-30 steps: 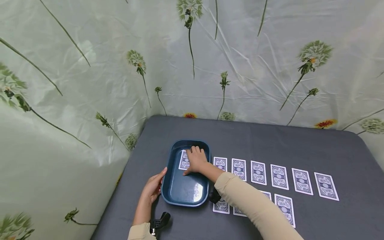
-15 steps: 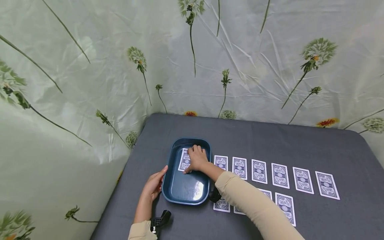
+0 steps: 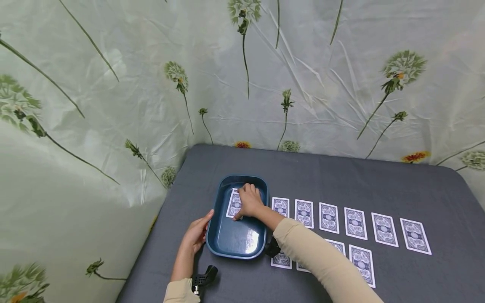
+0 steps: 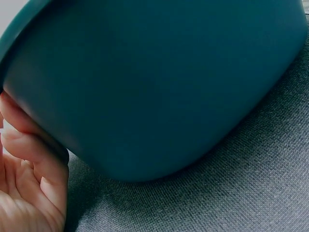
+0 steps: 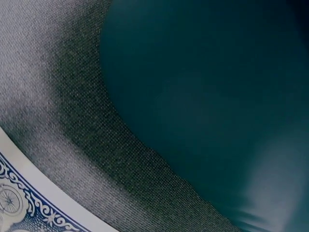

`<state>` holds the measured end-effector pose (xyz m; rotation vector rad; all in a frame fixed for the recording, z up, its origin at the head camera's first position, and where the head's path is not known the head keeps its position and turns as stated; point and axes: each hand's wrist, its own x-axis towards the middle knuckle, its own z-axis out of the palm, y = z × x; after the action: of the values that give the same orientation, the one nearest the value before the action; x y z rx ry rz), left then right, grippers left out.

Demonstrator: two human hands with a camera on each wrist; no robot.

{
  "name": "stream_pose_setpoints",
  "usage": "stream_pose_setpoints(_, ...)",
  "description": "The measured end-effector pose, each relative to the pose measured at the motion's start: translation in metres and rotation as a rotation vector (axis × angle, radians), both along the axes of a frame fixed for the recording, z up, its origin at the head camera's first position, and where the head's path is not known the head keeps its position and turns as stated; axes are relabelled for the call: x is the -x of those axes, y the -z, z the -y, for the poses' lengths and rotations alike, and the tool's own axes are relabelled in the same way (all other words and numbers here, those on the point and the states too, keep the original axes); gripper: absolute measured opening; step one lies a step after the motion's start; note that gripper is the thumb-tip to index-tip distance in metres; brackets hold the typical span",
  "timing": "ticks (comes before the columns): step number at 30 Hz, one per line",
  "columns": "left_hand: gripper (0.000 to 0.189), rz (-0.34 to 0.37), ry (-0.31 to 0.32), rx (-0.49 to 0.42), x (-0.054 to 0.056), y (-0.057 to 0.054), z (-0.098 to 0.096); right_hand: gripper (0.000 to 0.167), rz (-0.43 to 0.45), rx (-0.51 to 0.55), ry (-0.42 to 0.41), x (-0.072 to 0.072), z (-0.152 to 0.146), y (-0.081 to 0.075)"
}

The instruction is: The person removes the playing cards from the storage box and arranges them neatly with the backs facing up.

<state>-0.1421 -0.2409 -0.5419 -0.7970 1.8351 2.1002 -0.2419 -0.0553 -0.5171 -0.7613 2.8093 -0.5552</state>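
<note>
A dark blue rectangular tray (image 3: 236,248) lies on the grey cloth. My left hand (image 3: 196,232) grips its left side, thumb along the rim and fingers curled against the outer wall, as the left wrist view shows. Inside the tray's far half, my right hand (image 3: 250,201) reaches over playing cards (image 3: 233,205) that lie face down, blue-patterned backs up. Its thumb is at the near edge of the top card and its fingers arch toward the far edge, spanning that card. The hand covers the cards' right part. In the right wrist view only the tray's outer wall (image 5: 183,106) shows, no fingers.
Several face-down playing cards (image 3: 328,218) form a row right of the tray. A nearer row (image 3: 361,265) is partly hidden under the right sleeve (image 3: 314,256). Black wrist cameras sit at both wrists. A flower-printed sheet (image 3: 322,84) hangs behind the grey table (image 3: 227,160).
More of a card shows at the left of my right hand, its near edge now reaching to the thumb. The left hand keeps its place on the tray, and the view has shifted slightly.
</note>
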Motion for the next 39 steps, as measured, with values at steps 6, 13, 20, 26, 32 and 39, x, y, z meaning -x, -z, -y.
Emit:
stream_pose_setpoints(6, 0.045, 0.022, 0.011, -0.01, 0.001, -0.001, 0.0, 0.093, -0.102, 0.02, -0.086, -0.003, -0.005, -0.011)
stream_pose_setpoints(13, 0.042, 0.023, 0.052, -0.004, 0.002, -0.001, 0.0, 0.09, -0.159, 0.188, -0.095, -0.012, -0.039, -0.048)
stream_pose_setpoints(20, 0.044, 0.013, 0.034, 0.011, 0.0, 0.0, -0.004, 0.091, -0.294, 0.17, -0.1, -0.021, -0.118, -0.074)
stream_pose_setpoints(26, 0.045, 0.017, 0.02, 0.035, -0.004, -0.001, 0.0, 0.093, -0.355, 0.148, -0.048, -0.033, -0.195, -0.086)
stream_pose_setpoints(32, 0.044, 0.048, 0.042, 0.065, -0.005, -0.004, -0.001, 0.093, -0.348, 0.111, 0.035, -0.048, -0.258, -0.091)
stream_pose_setpoints(39, 0.043, 0.058, 0.041, 0.037, -0.005, -0.006, -0.006, 0.093, -0.372, 0.097, 0.108, -0.059, -0.297, -0.091)
